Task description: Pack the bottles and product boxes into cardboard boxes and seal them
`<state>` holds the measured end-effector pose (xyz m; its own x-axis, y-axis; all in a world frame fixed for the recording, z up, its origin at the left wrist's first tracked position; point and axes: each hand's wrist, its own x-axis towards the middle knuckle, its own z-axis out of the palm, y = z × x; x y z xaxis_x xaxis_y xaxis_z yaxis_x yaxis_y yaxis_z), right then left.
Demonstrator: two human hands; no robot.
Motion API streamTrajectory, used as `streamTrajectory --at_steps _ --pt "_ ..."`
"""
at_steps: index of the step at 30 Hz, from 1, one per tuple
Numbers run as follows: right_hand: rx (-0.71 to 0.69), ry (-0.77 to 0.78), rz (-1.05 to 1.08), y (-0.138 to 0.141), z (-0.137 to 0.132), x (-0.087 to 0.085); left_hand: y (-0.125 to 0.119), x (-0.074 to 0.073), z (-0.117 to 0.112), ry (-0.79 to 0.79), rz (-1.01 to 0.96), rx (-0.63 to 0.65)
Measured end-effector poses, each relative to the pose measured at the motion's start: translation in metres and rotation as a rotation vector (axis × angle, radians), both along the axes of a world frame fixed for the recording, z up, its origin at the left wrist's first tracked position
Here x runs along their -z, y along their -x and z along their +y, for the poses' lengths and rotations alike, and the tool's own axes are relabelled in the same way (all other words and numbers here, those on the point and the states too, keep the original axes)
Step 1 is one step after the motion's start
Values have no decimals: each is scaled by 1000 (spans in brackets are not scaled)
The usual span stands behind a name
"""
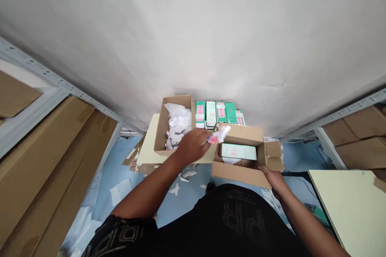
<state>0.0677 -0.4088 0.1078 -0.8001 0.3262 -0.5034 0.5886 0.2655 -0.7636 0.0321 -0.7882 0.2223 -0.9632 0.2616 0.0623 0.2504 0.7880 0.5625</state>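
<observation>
Left hand (194, 144) is closed on a blurred, crumpled white-and-red wad (219, 135), likely paper, by the far-left corner of an open brown cardboard carton (239, 175). Right hand (273, 178) pinches its near-right corner, probably steadying it; a pale-green rectangular box (239, 151) lies inside. Left: brown cardboard bin (161, 133) of crumpled paper (179, 122), on a pale-yellow table (147, 148). Blue floor (171, 209), scrap-strewn; grey metal shelving (90, 102).
</observation>
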Motion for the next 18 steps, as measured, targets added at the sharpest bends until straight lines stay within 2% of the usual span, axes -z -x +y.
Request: streamTrajectory --at_steps 1,3,6,8,11,12,14,16,18 --pt "19 7 15 -1 -2 -2 2 4 22 -17 -60 106" --pt "74 34 63 -7 -3 -5 6 17 60 -66 -155 232" --pt "183 72 96 -24 4 -6 15 35 95 -171 -180 355" --pt "260 93 114 -41 17 -6 21 45 109 -219 -121 363" --pt "389 100 134 -70 45 -4 34 62 133 -283 -90 203" --pt "433 95 137 -81 57 -2 37 70 145 -318 -158 164" --pt "520 84 137 -103 82 2 42 87 177 -390 -415 180" --pt "604 74 131 -125 111 7 39 104 217 -425 -651 275" --pt "689 52 103 -148 142 14 27 118 262 -424 -760 369"
